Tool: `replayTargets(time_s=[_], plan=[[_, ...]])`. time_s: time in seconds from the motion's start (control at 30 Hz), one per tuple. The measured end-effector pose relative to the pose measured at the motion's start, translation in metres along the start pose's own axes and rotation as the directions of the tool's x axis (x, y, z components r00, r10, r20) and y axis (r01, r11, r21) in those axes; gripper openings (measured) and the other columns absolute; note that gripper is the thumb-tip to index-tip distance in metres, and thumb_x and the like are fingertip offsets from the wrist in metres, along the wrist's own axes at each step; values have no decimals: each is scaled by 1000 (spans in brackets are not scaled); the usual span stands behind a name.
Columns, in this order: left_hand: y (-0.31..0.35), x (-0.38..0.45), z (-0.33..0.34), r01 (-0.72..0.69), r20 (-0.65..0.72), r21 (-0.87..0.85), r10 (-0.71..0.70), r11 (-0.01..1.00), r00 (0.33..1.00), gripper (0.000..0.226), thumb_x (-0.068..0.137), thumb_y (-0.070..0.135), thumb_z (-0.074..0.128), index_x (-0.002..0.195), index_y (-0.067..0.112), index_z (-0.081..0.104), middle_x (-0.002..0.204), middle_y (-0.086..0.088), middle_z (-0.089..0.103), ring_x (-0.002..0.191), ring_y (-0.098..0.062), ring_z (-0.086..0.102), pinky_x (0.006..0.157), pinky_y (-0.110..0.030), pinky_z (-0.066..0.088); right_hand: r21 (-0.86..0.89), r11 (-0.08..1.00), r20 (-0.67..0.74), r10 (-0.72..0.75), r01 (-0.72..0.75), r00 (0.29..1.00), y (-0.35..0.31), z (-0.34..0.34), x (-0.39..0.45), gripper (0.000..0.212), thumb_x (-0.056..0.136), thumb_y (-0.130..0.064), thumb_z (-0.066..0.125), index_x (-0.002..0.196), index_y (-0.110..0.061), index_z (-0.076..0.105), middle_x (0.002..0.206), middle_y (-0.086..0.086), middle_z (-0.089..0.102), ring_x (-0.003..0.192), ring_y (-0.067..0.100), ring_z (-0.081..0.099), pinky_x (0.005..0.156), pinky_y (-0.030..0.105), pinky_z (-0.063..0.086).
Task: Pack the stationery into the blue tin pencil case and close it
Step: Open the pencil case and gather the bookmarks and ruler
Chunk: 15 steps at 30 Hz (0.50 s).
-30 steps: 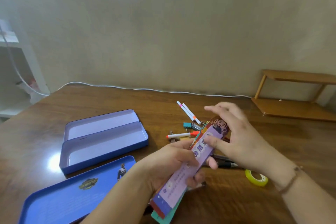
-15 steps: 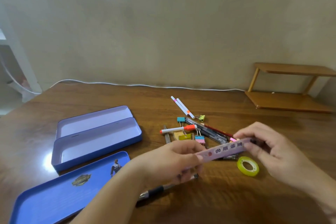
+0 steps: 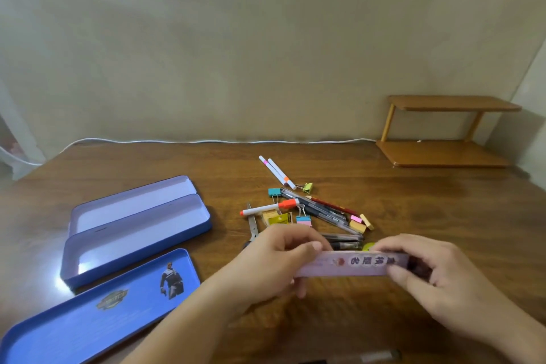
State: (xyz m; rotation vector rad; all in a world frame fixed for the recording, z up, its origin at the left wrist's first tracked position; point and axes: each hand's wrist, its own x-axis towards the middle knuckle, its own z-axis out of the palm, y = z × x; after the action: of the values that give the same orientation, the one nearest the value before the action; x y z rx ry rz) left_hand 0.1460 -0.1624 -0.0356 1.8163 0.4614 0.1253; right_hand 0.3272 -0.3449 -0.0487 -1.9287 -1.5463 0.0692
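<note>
We see the stationery pile [image 3: 307, 213] just beyond our left hand [image 3: 274, 263], tin trays [image 3: 139, 233] to its left.

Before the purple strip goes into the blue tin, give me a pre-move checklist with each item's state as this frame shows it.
1. Flat purple printed strip held at both ends by left hand and right hand: ok.
2. Empty blue tin tray open, nothing inside: ok.
3. Blue printed lid off, lying nearer the camera than the tray: ok.
4. Path leftward from strip to tray free of objects: ok.
5. Strip short enough for the tray: cannot tell.
6. Loose pile of pens and binder clips packed: not ok, it lies on the wooden table.
</note>
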Motion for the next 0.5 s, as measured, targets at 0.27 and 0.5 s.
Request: replayTargets(time_s=[0.27,0.5], plan=[[1,5,-6,159,5,-491,-180,856,984,23,98,18,53,85,10,70,106,-21,72,43,-12,50,38,-18,38,-503,826,-43,-319,256,947,-6,17,16,50,82,-54,55,126,-29,53,105,-8,67,86,17,60,75,32,45],[-6,6,-20,228,12,-605,-278,763,961,19,94,19,56,88,8,71,106,-20,73,48,-11,44,39,-15,32,-407,820,-55,-463,403,885,-21,18,36,22,85,-45,59,100,-30,53,102,-8,70,83,17,65,61,36,51]])
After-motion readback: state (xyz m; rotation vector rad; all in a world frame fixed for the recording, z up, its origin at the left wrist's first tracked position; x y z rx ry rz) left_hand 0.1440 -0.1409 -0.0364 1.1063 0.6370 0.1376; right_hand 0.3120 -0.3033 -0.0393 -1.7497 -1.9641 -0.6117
